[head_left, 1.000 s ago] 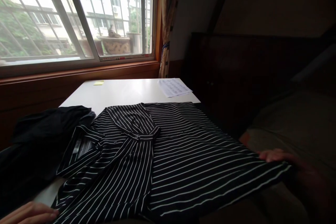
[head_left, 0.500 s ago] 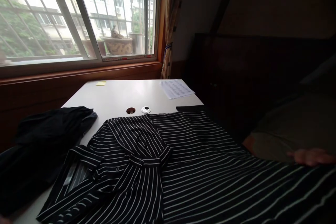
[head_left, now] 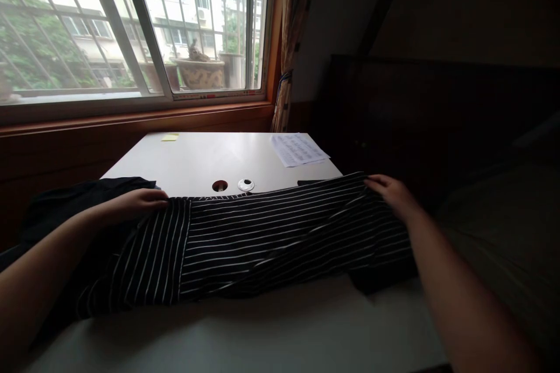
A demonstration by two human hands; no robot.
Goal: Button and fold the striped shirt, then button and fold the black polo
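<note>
Striped shirt (head_left: 262, 233) spans the surface (head_left: 210, 157), left hand (head_left: 137, 203) and right hand (head_left: 392, 191) pinching its far corners. Shadowed right folds (head_left: 387, 239) are unclear.

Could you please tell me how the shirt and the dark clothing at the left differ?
The shirt has white stripes; the clothing looks plain. The left hand and right hand hold the shirt spread between them; the clothing lies heaped. Both are dark fabric.

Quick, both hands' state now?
Left hand: closed, holding the striped garment by its far-left corner.
Right hand: closed, pinching its far-right edge.
</note>
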